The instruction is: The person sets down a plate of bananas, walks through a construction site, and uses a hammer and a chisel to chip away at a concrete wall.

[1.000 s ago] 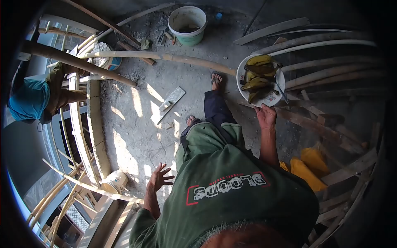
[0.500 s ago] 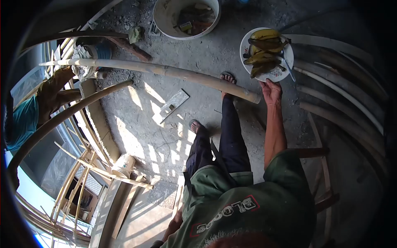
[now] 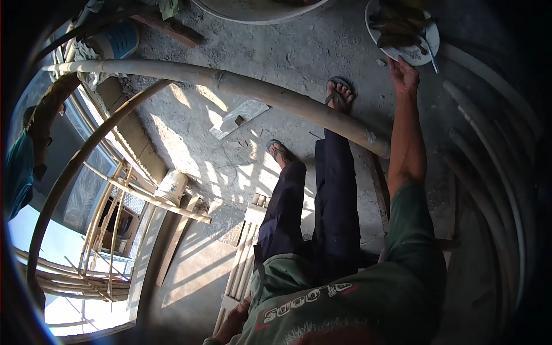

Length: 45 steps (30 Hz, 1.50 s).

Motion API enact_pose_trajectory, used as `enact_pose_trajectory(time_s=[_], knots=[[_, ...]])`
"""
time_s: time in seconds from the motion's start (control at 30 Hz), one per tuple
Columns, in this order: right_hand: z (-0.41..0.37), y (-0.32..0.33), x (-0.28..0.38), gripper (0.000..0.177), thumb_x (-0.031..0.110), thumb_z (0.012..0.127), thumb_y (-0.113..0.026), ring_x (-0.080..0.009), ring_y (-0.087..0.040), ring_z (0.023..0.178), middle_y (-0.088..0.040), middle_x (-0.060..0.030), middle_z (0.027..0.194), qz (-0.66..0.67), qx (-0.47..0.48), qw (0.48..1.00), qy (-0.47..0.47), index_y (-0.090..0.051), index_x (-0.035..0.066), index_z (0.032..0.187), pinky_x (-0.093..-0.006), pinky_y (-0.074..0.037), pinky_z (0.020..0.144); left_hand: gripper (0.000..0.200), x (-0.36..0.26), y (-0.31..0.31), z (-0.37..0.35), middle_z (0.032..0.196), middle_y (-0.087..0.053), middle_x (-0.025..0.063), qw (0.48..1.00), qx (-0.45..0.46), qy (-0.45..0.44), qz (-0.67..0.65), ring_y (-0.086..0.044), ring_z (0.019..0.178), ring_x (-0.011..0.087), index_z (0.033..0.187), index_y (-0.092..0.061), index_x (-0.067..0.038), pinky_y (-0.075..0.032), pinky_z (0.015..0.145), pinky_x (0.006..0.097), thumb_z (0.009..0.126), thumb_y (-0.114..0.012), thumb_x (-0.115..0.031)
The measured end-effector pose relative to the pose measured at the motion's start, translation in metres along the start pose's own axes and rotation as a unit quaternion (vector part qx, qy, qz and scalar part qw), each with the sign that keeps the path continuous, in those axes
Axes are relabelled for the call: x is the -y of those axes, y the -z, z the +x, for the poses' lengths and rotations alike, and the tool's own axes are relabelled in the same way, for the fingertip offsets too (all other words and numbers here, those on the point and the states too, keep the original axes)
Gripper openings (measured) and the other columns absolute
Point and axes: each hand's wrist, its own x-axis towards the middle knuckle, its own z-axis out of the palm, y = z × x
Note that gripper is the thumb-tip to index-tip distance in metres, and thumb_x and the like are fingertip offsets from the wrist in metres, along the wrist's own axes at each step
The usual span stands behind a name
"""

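Note:
At the top right, my right hand [image 3: 404,76] is closed on the near rim of a white plate [image 3: 411,56], arm stretched out. On the plate lie several yellow, brown-marked bananas [image 3: 398,24], now in shadow, and a utensil with a light handle [image 3: 432,57]. My left hand [image 3: 237,315] is low beside my body, at a slatted bench [image 3: 240,270]. It touches the bench's edge, but its fingers are mostly hidden.
A thick bamboo pole [image 3: 247,86] crosses in front of my legs. A flat trowel [image 3: 238,119] lies on the dusty floor. Long curved poles [image 3: 489,132] are at right. A white bucket [image 3: 171,187] stands left, and a person's teal clothing [image 3: 22,167] shows at the far left.
The view has shifted, and the plate in my right hand now appears higher and further right. More of the slatted bench shows by my left hand. The large tub has mostly left view.

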Motion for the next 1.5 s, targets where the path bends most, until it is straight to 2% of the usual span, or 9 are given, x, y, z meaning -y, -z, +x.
enact_pose_trajectory(time_s=[0.1, 0.13, 0.17, 0.27, 0.3, 0.47, 0.77, 1.13, 1.5], knots=[[0.026, -0.002, -0.009, 0.04, -0.01, 0.081, -0.044, -0.0317, -0.044, 0.113, -0.045, -0.0166, 0.12, -0.004, -0.007, 1.0, 0.012, -0.04, -0.001, 0.119, -0.0485, -0.038, 0.096, 0.049, 0.08, 0.072, 0.075, 0.113, -0.055, 0.0061, 0.992, 0.078, -0.01, -0.094, -0.052, 0.1, 0.0171, 0.118, -0.049, -0.005, -0.039, 0.088, 0.0286, 0.089, -0.04, -0.044], [0.038, -0.001, -0.011, 0.038, -0.011, 0.081, -0.042, -0.032, -0.044, 0.112, -0.044, -0.017, 0.121, -0.005, -0.015, 1.0, 0.01, -0.039, -0.003, 0.119, -0.0488, -0.038, 0.096, 0.051, 0.034, 0.02, 0.025, 0.112, -0.056, 0.0066, 0.978, -0.058, -0.101, 0.174, -0.052, 0.101, 0.0182, 0.119, -0.047, -0.003, -0.039, 0.09, 0.0296, 0.088, -0.044, -0.043], [0.046, -0.001, -0.013, 0.039, -0.01, 0.082, -0.042, -0.032, -0.045, 0.111, -0.044, -0.0175, 0.12, 0.004, -0.032, 0.999, 0.0, -0.039, -0.003, 0.119, -0.0487, -0.039, 0.096, 0.051, -0.004, -0.015, -0.005, 0.112, -0.056, 0.0066, 0.979, -0.064, -0.094, 0.17, -0.052, 0.101, 0.0182, 0.119, -0.047, -0.003, -0.039, 0.09, 0.0296, 0.088, -0.044, -0.043], [0.081, 0.008, -0.017, 0.04, -0.007, 0.085, -0.04, -0.0337, -0.041, 0.114, -0.037, -0.0185, 0.126, 0.005, -0.045, 0.999, 0.002, -0.032, -0.001, 0.124, -0.0497, -0.04, 0.096, 0.047, -0.099, -0.1, -0.07, 0.114, -0.055, 0.0084, 0.979, -0.014, 0.045, -0.2, -0.052, 0.103, 0.0205, 0.12, -0.045, -0.002, -0.039, 0.091, 0.0323, 0.088, -0.046, -0.036], [0.094, 0.001, -0.014, 0.04, -0.007, 0.085, -0.04, -0.0337, -0.041, 0.114, -0.037, -0.0185, 0.126, 0.01, -0.034, 0.999, 0.007, -0.032, -0.001, 0.124, -0.0497, -0.04, 0.096, 0.048, -0.013, -0.02, 0.006, 0.115, -0.055, 0.0094, 0.968, 0.142, 0.016, -0.208, -0.052, 0.103, 0.0209, 0.119, -0.045, -0.002, -0.04, 0.091, 0.0329, 0.086, -0.051, -0.036], [0.146, 0.002, -0.007, 0.04, -0.008, 0.084, -0.038, -0.0351, -0.041, 0.113, -0.038, -0.0198, 0.124, 0.03, -0.019, 0.999, 0.013, -0.032, -0.002, 0.124, -0.0512, -0.041, 0.094, 0.06, -0.005, -0.017, 0.017, 0.117, -0.053, 0.0102, 0.943, -0.048, 0.196, -0.264, -0.052, 0.105, 0.0235, 0.122, -0.044, -0.003, -0.041, 0.09, 0.0355, 0.076, -0.061, -0.037], [0.24, 0.062, 0.006, 0.039, 0.001, 0.089, -0.03, -0.0404, -0.035, 0.118, -0.035, -0.0271, 0.126, -0.119, 0.03, 0.992, -0.031, -0.025, -0.007, 0.127, -0.0541, -0.035, 0.097, 0.061, 0.025, -0.014, 0.039, 0.117, -0.053, 0.0102, 0.971, 0.096, 0.094, -0.2, -0.052, 0.105, 0.0241, 0.123, -0.043, -0.003, -0.041, 0.09, 0.0366, 0.075, -0.062, -0.037], [-0.097, -0.005, 0.026, 0.054, 0.014, 0.079, -0.061, -0.0276, -0.052, 0.098, -0.045, -0.0188, 0.115, -0.596, -0.052, 0.801, 0.032, -0.035, -0.005, 0.122, -0.0375, -0.05, 0.08, 0.065, 0.098, 0.036, 0.11, 0.116, -0.054, 0.0109, 0.958, 0.214, 0.043, -0.186, -0.054, 0.103, 0.0248, 0.123, -0.043, -0.004, -0.04, 0.09, 0.0382, 0.072, -0.064, -0.039], [-0.386, 0.168, 0.036, 0.036, 0.008, 0.076, -0.061, -0.0189, -0.054, 0.084, -0.052, -0.0105, 0.096, -0.779, -0.082, 0.62, -0.036, -0.045, 0.0, 0.107, -0.0324, -0.049, 0.061, 0.058, 0.111, 0.081, 0.201, 0.112, -0.057, 0.0094, 0.917, 0.354, -0.107, -0.15, -0.056, 0.098, 0.0224, 0.119, -0.048, -0.004, -0.043, 0.088, 0.0362, 0.074, -0.064, -0.037]])
